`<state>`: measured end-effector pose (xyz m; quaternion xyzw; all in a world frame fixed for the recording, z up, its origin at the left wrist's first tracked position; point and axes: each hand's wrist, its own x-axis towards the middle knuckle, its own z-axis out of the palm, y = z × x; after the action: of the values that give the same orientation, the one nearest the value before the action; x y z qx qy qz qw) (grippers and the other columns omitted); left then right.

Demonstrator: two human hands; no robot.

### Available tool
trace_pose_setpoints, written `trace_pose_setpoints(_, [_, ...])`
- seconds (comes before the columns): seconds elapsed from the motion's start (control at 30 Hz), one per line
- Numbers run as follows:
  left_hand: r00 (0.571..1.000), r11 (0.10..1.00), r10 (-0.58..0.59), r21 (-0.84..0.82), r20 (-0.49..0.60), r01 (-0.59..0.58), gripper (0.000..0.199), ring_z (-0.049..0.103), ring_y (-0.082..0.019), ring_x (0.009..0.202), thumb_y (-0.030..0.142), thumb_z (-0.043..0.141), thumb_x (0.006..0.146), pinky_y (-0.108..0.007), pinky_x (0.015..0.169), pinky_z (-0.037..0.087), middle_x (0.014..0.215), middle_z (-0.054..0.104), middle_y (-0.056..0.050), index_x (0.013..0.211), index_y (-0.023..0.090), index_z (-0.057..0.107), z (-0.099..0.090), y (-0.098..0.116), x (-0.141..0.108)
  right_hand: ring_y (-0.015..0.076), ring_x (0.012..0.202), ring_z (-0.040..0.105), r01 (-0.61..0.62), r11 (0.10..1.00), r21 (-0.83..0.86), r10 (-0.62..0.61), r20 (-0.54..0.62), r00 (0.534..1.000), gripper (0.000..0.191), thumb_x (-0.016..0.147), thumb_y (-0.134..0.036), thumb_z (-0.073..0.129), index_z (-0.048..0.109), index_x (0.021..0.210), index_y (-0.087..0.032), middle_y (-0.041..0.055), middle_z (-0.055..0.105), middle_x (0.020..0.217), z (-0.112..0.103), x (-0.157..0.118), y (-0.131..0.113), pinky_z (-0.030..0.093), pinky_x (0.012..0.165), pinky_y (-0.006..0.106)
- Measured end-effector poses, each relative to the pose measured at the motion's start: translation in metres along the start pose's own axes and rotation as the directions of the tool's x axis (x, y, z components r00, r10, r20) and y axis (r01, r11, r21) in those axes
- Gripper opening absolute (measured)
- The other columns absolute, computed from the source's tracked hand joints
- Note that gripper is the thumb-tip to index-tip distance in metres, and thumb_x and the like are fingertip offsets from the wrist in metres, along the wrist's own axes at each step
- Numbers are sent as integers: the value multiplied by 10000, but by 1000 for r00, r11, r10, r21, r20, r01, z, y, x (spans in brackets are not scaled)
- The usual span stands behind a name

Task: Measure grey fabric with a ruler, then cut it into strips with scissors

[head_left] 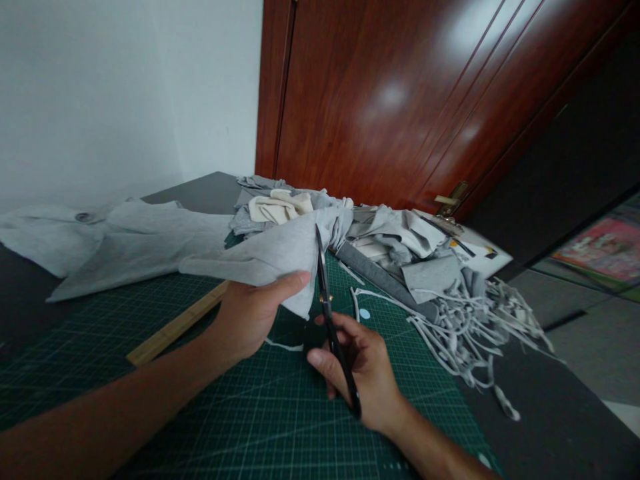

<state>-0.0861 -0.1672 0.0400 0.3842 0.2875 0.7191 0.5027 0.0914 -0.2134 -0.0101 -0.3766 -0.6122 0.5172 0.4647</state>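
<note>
A piece of light grey fabric (280,243) is raised above the green cutting mat (240,413), pinched by my left hand (250,313) with the thumb on top and the fingers hidden beneath. My right hand (365,367) grips a pair of black scissors (327,307), fingers in or around the handles. The scissor blades point away from me and lie at the fabric's right edge. Whether they have cut into it I cannot tell. Under my left forearm, a wooden ruler (175,327) rests on the mat.
More light grey fabric (145,237) spreads to the left. Behind lie folded grey cloths and a cream cloth (280,207). At the right are heaped grey pieces (390,233) and a tangle of thin fabric strips (465,333). A brown door (360,100) stands behind the table.
</note>
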Motion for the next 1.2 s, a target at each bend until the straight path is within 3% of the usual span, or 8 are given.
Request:
trace_pose_setpoints(0.13, [998,953,-67,-295,22,71,419,689,-357,1336,350,913,774,-487,1143,550,1204,835,-66,1143,210,772,9,16,6,66,428,471,2,1000,-1,-2,0,1000,490,811,-397,969,754,1202,-196,-83,597,607,0,1,1,399,397,157])
trace_pose_setpoints(0.2, [995,933,-97,-350,-24,82,336,691,-336,1323,291,874,829,-452,1080,591,1213,833,-69,1135,196,772,9,21,10,70,433,474,5,1000,-6,-5,10,1000,485,808,-412,969,750,1184,-196,-81,595,604,-1,2,2,402,398,159])
trace_pose_setpoints(0.33, [994,944,-98,-320,-48,78,533,752,-218,1013,17,853,710,-327,839,612,1105,848,-3,1183,248,772,5,22,16,74,426,479,-1,1000,-27,1,3,1000,513,794,-441,974,728,1170,-193,-79,603,613,0,1,2,406,394,168])
trace_pose_setpoints(0.43, [997,956,-72,-287,-29,60,658,697,-159,791,-50,842,610,-263,665,545,958,841,31,1176,282,787,5,20,16,72,427,478,-4,1000,-22,4,-4,1000,517,792,-427,977,724,1176,-190,-81,603,616,0,1,0,403,397,169])
trace_pose_setpoints(0.57, [998,965,-55,-256,-26,46,754,714,-175,833,-86,837,495,-282,756,581,950,833,22,1164,258,790,9,20,14,74,443,464,5,1000,-30,-5,2,1000,495,793,-407,976,731,1157,-179,-84,579,616,1,1,-1,384,395,171])
trace_pose_setpoints(0.8, [998,970,-32,-240,49,43,808,796,-281,1049,-39,834,500,-415,975,620,1146,851,-5,1240,278,766,9,25,16,79,462,461,38,996,-82,-36,26,999,465,833,-399,943,723,1174,-171,-78,576,626,-2,2,3,376,405,176])
trace_pose_setpoints(1.03, [977,934,-214,-297,-16,200,518,751,-341,1257,140,910,695,-484,1087,626,1167,858,-65,1195,190,783,8,30,17,78,450,453,49,995,-82,-46,47,998,472,821,-380,955,727,1176,-169,-88,544,609,0,0,4,353,401,177])
trace_pose_setpoints(1.2, [991,951,-130,-288,-36,114,560,764,-301,1234,34,858,701,-463,1084,638,1174,858,-37,1221,227,780,8,31,18,80,445,460,51,994,-94,-45,57,997,474,803,-364,972,736,1165,-170,-93,529,602,0,0,2,347,395,177])
